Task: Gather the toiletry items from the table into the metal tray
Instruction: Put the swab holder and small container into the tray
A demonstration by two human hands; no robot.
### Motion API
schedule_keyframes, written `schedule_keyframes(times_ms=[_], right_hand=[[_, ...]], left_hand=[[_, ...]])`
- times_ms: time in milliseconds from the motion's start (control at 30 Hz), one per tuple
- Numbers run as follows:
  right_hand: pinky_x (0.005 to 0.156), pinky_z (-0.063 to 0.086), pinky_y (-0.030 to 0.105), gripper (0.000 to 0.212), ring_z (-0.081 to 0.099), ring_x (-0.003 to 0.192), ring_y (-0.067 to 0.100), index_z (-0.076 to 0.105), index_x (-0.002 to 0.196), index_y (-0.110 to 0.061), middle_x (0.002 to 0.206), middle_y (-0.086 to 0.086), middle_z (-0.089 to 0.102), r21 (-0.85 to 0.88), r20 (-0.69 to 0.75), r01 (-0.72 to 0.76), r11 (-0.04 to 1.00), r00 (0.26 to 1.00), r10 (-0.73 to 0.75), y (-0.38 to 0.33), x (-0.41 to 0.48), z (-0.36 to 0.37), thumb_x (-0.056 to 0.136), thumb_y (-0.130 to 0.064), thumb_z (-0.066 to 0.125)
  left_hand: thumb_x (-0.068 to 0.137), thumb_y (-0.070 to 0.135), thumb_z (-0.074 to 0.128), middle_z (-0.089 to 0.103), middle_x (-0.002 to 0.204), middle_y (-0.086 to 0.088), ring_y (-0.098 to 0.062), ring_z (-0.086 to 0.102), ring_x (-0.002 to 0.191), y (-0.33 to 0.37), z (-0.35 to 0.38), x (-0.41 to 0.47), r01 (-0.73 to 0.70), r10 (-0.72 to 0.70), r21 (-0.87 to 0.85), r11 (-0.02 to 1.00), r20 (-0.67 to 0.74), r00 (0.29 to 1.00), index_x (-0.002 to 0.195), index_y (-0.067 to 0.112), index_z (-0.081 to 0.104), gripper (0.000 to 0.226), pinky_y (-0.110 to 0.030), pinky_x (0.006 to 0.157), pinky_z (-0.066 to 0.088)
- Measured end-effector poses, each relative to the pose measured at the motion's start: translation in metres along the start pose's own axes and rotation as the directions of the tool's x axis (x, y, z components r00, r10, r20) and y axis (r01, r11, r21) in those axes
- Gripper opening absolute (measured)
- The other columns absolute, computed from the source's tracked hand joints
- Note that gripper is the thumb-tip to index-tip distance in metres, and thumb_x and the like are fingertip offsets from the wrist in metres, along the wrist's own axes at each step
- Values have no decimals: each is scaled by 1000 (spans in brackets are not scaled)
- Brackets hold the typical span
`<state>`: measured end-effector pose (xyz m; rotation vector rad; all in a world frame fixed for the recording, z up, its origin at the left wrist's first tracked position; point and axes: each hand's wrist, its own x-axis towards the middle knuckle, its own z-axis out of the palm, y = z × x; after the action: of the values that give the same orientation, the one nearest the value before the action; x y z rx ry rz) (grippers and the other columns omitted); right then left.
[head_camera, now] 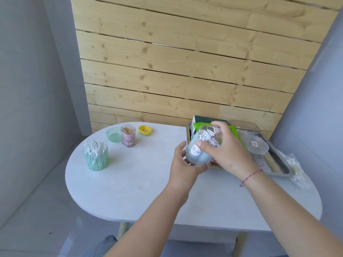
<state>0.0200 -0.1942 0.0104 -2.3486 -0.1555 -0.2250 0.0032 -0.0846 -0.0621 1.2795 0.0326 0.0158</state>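
While both hands are on the swab jar (196, 153), it sits tilted at the near left corner of the metal tray (278, 165), top leaning toward the tray; can't tell if its base touches anything. Left hand (185, 164) cups the bottom, thumb up the left side, fingers curled under. Right hand (226, 149) wraps the upper part, thumb on the front, fingers curled over the top, red string (250, 177) on that wrist. Hands and jar hide the tray's near left corner. Already in the tray: green packet (234, 132), dark box (206, 118) standing at the far left, clear lidded box (245, 125) at the far end, round clear tub (258, 145) in the middle. Bag of swabs (297, 169) lies on the table (139, 182) just beside the tray's right rim. Well apart on the left of the table: green cup (96, 160) full of swabs, no lid; behind it a green lid (113, 135), touching or just beside the pink toothpick holder (128, 138), open top; yellow cap (145, 130) near that. Wooden slat wall (185, 62) behind
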Motion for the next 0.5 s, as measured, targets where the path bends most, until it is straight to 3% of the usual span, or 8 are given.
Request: schedule_keyframes(times_ms=[100, 167, 267, 400, 500], right_hand=[[90, 52, 41, 72, 62, 106, 16, 44, 124, -24, 117, -7, 62, 196, -17, -97, 976, 995, 102, 16, -4, 3, 64, -45, 79], [89, 54, 47, 80, 66, 102, 18, 46, 120, -24, 114, -3, 66, 339, 9, -160, 927, 986, 166, 32, -10, -2, 52, -48, 81], [88, 55, 49, 78, 67, 102, 22, 47, 122, -22, 116, 5, 67, 508, 66, -220, 833, 974, 217, 57, -26, -18, 57, -27, 89], [85, 56, 50, 75, 67, 106, 28, 53, 124, -22, 117, 10, 68, 609, 113, -244, 755, 968, 222, 94, -51, -63, 57, -26, 88], [83, 57, 47, 63, 67, 105, 29, 56, 122, -21, 114, 10, 70, 636, 71, -225, 738, 970, 235, 115, -57, -96, 65, -17, 83]], left_hand=[[70, -1, 74, 58, 118, 5, -12, 62, 105, 8, 1, -6, 69, -62, -79, 994, 82, 995, 125, 32, 39, 72, -14, 75, 50], [65, 9, 72, 62, 115, 4, -14, 63, 107, 12, 5, -16, 102, -90, -79, 992, 142, 986, 120, 30, 50, 63, -21, 90, 50], [62, 14, 70, 64, 116, 0, -20, 61, 113, 14, 20, -33, 156, -138, -77, 985, 204, 969, 121, 28, 56, 62, -35, 106, 43], [62, 16, 69, 62, 127, -8, -22, 59, 119, 8, 70, -45, 219, -187, -49, 974, 365, 912, 129, 19, 53, 69, -38, 110, 39], [67, 10, 63, 69, 118, -4, -15, 64, 108, 7, 112, -42, 254, -209, -53, 966, 422, 882, 122, 18, 56, 57, -31, 105, 44]])
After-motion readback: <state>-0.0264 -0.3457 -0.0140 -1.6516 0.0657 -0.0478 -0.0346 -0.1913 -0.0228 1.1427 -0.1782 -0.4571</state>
